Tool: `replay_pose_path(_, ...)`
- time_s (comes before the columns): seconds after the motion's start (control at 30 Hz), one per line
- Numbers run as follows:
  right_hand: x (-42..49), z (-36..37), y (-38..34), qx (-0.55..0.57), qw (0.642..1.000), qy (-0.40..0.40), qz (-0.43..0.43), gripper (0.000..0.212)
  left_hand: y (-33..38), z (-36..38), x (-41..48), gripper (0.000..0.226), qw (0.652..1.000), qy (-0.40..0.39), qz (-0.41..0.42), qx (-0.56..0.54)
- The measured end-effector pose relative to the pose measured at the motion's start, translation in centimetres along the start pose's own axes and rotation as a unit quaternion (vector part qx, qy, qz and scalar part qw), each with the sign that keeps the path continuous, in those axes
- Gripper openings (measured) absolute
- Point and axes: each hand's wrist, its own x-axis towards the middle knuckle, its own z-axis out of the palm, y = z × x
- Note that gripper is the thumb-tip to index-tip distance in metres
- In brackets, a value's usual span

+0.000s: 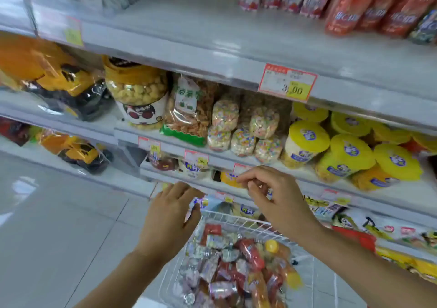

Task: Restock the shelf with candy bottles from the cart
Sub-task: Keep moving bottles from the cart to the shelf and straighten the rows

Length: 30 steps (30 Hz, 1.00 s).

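My cart (236,221) is white coated wire; candy bottles (222,288) in it wear glossy, crinkly plastic. Shelf (212,24) looks smooth, semi-matt, w/ paper price tag (287,82) at front edge. Tub lids (309,134): smooth plastic.

Shelf (220,161) edge w/ price tags runs just above both your hands: left hand (170,215), right hand (276,203). On it, up & right of the right hand: yellow-lidded tubs (352,151); straight above it, sprinkle-candy bags (243,132); above the left hand, green-edged snack bag (189,111) & popcorn jar (136,90). Between your wrists, wire cart (236,220) w/ candy bottles (222,288). Tile floor (59,213) left of your left arm.
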Motion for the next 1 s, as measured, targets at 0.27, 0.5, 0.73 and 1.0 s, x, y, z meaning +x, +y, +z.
replay_pose_path(0.27,-5.8,12.6,9.9,-0.069,0.955,-0.208,0.198,0.028,-5.6,10.5,-10.1,0.062,0.947,-0.191,-0.256,0.04)
replay_pose_path(0.5,-8.0,18.4,15.6,-0.165,0.903,-0.294,0.266,0.049,-5.7,15.6,-13.9,0.073,0.93,-0.221,-0.291,-0.031)
replay_pose_path(0.73,-8.0,22.8,19.3,-0.317,0.891,-0.263,0.188,0.051,-5.5,17.0,-14.6,0.075,0.946,-0.16,-0.278,-0.04)
replay_pose_path(1.0,-7.6,20.4,17.1,-0.137,0.95,-0.204,0.193,0.039,-5.8,16.7,-14.4,0.076,0.968,-0.114,-0.223,0.02)
